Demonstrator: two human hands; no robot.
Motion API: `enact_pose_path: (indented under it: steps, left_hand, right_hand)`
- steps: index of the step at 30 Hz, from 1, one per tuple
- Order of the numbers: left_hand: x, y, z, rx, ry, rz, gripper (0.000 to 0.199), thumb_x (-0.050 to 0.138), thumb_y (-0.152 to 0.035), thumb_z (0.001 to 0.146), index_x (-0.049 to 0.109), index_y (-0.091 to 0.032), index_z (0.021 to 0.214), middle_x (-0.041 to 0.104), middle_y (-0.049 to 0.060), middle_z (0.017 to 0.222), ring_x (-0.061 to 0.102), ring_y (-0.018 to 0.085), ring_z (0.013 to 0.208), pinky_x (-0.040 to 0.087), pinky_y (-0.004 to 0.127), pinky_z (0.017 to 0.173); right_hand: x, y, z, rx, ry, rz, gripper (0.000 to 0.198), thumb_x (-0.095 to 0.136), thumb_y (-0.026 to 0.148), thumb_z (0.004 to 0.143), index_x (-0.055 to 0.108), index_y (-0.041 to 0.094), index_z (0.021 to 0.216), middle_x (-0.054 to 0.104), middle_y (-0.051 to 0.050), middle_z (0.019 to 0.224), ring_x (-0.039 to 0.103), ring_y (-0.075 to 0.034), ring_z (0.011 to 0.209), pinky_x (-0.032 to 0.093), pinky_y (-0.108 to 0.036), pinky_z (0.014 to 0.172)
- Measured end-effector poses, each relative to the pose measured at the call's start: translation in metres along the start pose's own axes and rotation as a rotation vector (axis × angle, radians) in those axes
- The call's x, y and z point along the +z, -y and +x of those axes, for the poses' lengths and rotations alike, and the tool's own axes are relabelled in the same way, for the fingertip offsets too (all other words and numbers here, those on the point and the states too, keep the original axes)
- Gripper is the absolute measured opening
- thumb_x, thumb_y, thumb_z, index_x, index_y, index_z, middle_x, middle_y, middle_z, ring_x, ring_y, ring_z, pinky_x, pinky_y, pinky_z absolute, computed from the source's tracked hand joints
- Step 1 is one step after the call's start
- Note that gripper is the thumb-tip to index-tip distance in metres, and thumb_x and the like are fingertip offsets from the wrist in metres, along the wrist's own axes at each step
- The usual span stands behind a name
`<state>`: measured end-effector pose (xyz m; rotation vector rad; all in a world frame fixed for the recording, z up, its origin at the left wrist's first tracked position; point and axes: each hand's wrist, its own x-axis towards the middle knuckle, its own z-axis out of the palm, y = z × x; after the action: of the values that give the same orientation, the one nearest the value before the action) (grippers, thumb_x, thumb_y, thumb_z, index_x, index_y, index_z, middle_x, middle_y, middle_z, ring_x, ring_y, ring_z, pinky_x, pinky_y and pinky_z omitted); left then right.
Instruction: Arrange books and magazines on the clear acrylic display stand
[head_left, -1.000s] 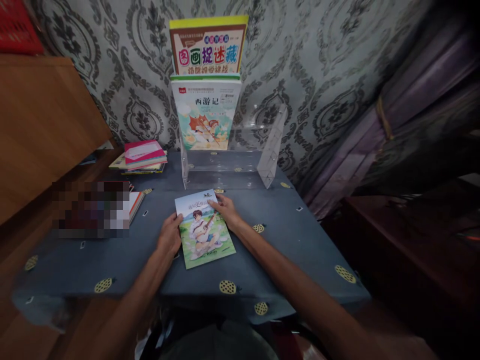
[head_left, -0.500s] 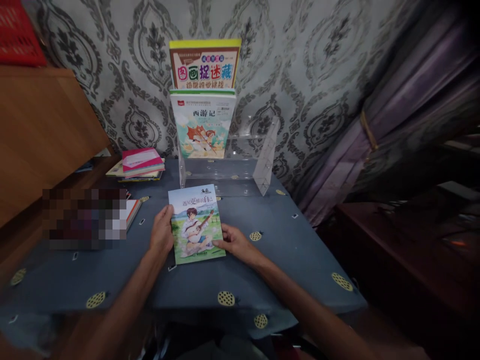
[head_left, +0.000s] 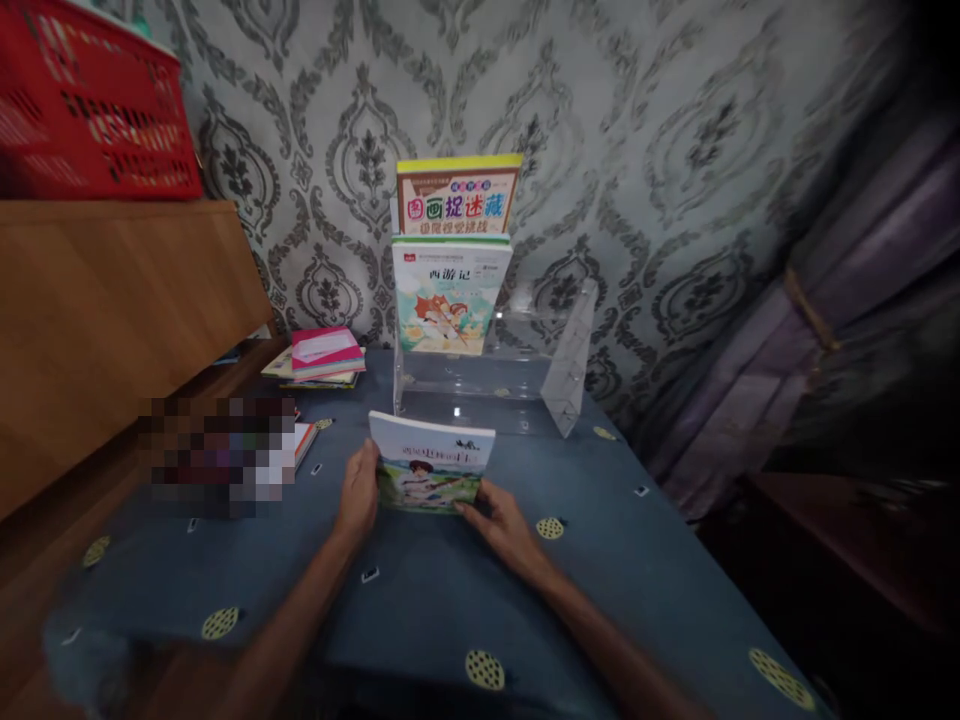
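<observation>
A: Grip?
B: Bare left hand point(head_left: 359, 492) and bare right hand point(head_left: 508, 525), fingers closed on opposite side edges of the thin blue-green illustrated paperback point(head_left: 431, 472), just below frame centre, tilted.
A: Technique?
B: Pinch lightly, both sides level; squeezing may bow it. Clear acrylic tiered rack point(head_left: 570, 362) stands beyond, mid-frame.

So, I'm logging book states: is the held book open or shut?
Shut: the held book shows its front cover and white top edge; no pages spread.

Home, from where I stand: grey damask-patterned wallpaper point(head_left: 570, 110) at 12, tied purple fabric curtain point(head_left: 776, 345) at 3, blue pineapple-print tablecloth point(head_left: 427, 610) at 6.
</observation>
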<state>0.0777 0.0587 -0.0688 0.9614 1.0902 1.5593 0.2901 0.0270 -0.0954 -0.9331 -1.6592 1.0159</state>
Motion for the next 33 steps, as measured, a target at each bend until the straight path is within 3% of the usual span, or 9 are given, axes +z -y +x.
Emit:
enact_pose_path:
  steps: [5, 11, 16, 18, 22, 25, 28, 33]
  left_hand:
    - [-0.007, 0.016, -0.005, -0.021, 0.145, 0.183, 0.073, 0.058, -0.085, 0.07, 0.072, -0.016, 0.088, 0.077, 0.009, 0.091, 0.069, 0.028, 0.096, 0.056, 0.036, 0.084]
    - [-0.014, 0.025, -0.001, -0.06, 0.295, 0.201, 0.074, 0.055, -0.082, 0.075, 0.071, -0.016, 0.104, 0.076, 0.01, 0.106, 0.068, 0.031, 0.106, 0.054, 0.041, 0.095]
    - [-0.022, 0.037, 0.0, -0.048, 0.169, 0.364, 0.07, 0.053, -0.078, 0.079, 0.071, -0.019, 0.112, 0.071, 0.011, 0.126, 0.058, 0.032, 0.129, 0.047, 0.042, 0.108]
    - [-0.024, 0.038, 0.0, 0.002, 0.18, 0.418, 0.067, 0.05, -0.075, 0.082, 0.07, -0.019, 0.112, 0.07, 0.012, 0.128, 0.056, 0.032, 0.131, 0.044, 0.042, 0.111]
    - [-0.026, 0.031, -0.001, 0.138, 0.254, 0.499, 0.059, 0.044, -0.067, 0.09, 0.068, -0.019, 0.112, 0.072, 0.012, 0.123, 0.062, 0.03, 0.122, 0.047, 0.044, 0.107]
    - [-0.027, 0.026, -0.002, 0.205, 0.242, 0.604, 0.052, 0.043, -0.062, 0.091, 0.068, -0.02, 0.11, 0.073, 0.013, 0.118, 0.066, 0.03, 0.113, 0.05, 0.043, 0.101]
    - [-0.029, 0.021, -0.002, 0.276, 0.226, 0.676, 0.048, 0.047, -0.061, 0.088, 0.067, -0.021, 0.105, 0.075, 0.012, 0.106, 0.069, 0.03, 0.099, 0.053, 0.041, 0.09]
    - [-0.027, 0.01, -0.002, 0.309, 0.21, 0.677, 0.04, 0.051, -0.061, 0.086, 0.059, -0.022, 0.082, 0.068, 0.004, 0.078, 0.063, 0.022, 0.072, 0.05, 0.032, 0.067]
  right_hand:
    - [0.003, -0.007, -0.007, 0.018, -0.014, 0.016, 0.045, 0.061, 0.055, 0.09, 0.07, 0.023, 0.12, 0.073, -0.011, 0.12, 0.068, -0.031, 0.11, 0.053, -0.049, 0.1]
    - [0.002, -0.013, -0.012, 0.04, -0.036, -0.052, 0.056, 0.056, 0.063, 0.091, 0.068, 0.02, 0.126, 0.07, -0.014, 0.128, 0.065, -0.034, 0.119, 0.05, -0.051, 0.104]
    - [0.0, -0.018, -0.02, 0.128, -0.104, -0.181, 0.063, 0.053, 0.067, 0.091, 0.065, 0.021, 0.132, 0.067, -0.014, 0.134, 0.06, -0.034, 0.126, 0.046, -0.051, 0.109]
    - [0.0, -0.017, -0.022, 0.133, -0.146, -0.207, 0.059, 0.051, 0.065, 0.092, 0.066, 0.023, 0.131, 0.069, -0.012, 0.13, 0.061, -0.032, 0.125, 0.048, -0.047, 0.108]
    - [0.001, -0.012, -0.019, 0.083, -0.219, -0.229, 0.05, 0.053, 0.063, 0.093, 0.07, 0.024, 0.121, 0.074, -0.009, 0.112, 0.067, -0.03, 0.109, 0.055, -0.04, 0.096]
    - [0.001, -0.007, -0.014, 0.032, -0.222, -0.191, 0.044, 0.052, 0.056, 0.095, 0.068, 0.023, 0.12, 0.073, -0.01, 0.112, 0.068, -0.027, 0.104, 0.056, -0.037, 0.092]
    - [0.002, -0.003, -0.011, -0.012, -0.215, -0.126, 0.04, 0.051, 0.05, 0.098, 0.064, 0.023, 0.124, 0.071, -0.01, 0.117, 0.067, -0.025, 0.105, 0.056, -0.035, 0.09]
    - [0.001, 0.005, -0.007, 0.004, -0.204, -0.107, 0.037, 0.052, 0.048, 0.097, 0.066, 0.021, 0.117, 0.072, -0.009, 0.109, 0.068, -0.024, 0.097, 0.055, -0.032, 0.083]
